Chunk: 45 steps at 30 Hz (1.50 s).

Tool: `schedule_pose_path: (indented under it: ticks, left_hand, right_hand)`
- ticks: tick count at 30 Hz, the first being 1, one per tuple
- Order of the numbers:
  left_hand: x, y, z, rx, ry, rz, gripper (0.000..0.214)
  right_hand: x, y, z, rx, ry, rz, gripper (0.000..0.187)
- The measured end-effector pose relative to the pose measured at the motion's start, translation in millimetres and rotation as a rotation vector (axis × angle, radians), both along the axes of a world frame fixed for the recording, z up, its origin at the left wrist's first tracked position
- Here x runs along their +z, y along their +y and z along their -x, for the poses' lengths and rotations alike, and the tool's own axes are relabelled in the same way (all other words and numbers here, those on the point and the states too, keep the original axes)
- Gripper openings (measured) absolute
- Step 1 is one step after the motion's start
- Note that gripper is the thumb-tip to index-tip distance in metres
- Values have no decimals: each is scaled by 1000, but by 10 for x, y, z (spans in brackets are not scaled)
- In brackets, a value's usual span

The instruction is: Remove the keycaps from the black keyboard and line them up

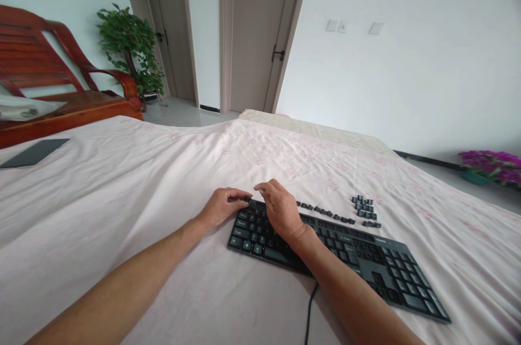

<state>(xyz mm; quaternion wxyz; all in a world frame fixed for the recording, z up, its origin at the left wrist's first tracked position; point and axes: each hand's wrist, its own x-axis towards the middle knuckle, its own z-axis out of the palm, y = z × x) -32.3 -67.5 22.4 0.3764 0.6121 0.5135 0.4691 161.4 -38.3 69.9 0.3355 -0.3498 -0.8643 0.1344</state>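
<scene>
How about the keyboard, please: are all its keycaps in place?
No, several loose keycaps lie on the sheet beyond the keyboard, which shows gaps among its keys.

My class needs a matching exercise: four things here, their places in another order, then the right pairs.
Things
1. Long black keyboard
2. Loose black keycaps
3. Purple flowers in a green pot
4. Red-brown wooden seat

Places
A. At the picture's right edge
B. Beneath the right hand
C. Beside a leafy green plant
D. On pale cloth, beyond the keyboard

Pairs: 1-B; 2-D; 3-A; 4-C
</scene>
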Motion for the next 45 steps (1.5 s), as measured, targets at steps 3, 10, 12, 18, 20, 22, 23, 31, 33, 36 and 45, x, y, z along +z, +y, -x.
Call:
schedule_pose_path:
  ticks: [3, 10, 12, 18, 20, 22, 23, 31, 33, 36, 45]
  left_hand:
    - [10, -6, -2, 1, -60, 7, 32]
    - [35, -23, -15, -3, -69, 25, 31]
    - [28, -18, -18, -17, -72, 25, 34]
    - [-10, 22, -27, 99, 41, -43, 35]
    - [-20, 34, -30, 106, 85, -29, 32]
    - [-26, 40, -33, 88, 105, -15, 31]
    - [-27, 40, -34, 82, 108, -11, 31]
    - [-13, 41, -33, 62, 147, -17, 27]
    - [-9, 44, -33, 55, 163, -23, 26]
    - [-4, 48, -35, 46, 183, -29, 25]
    - [12, 37, -37, 48, 201, -28, 23]
  right_hand:
    - [-46, 23, 38, -16, -83, 27, 21]
    - [-54, -20, 104, -51, -154, 34, 11]
    - [-17, 5, 90, -71, -148, 50, 12]
    - [202, 373, -218, -290, -221, 106, 15]
    - [227, 515, -339, -364, -296, 137, 14]
    - [196, 616, -419, -391, -357, 164, 15]
    - [165, 650, -441, -394, -378, 170, 15]
    - [-78, 750, -453, -407, -438, 242, 17]
    - [-98, 765, -461, -402, -446, 243, 17]
    - [-123, 783, -470, -402, -459, 250, 18]
    - [-171, 807, -464, -406, -455, 277, 18]
